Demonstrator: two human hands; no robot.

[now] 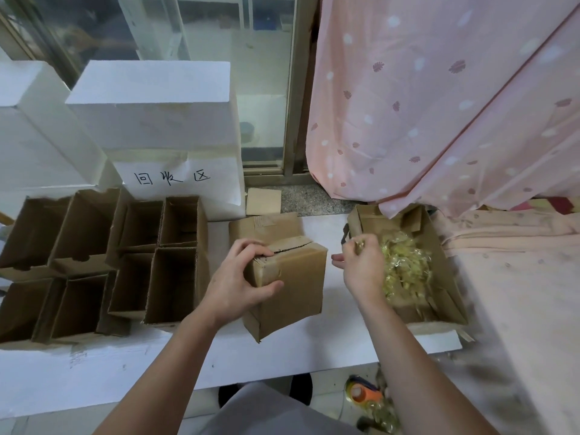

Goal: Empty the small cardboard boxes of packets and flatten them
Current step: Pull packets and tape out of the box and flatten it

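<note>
A white sheet [185,180] at centre left reads "回收区". Mid-frame, the left hand [241,277] grips a small cardboard box [292,287] on the white table [125,372]. The right hand [361,265] pinches a packet [359,244] over the packet-filled tray [439,277]. Open empty boxes [103,262] crowd the left.

Single head view, looking steeply down, close over table [314,350].
</note>
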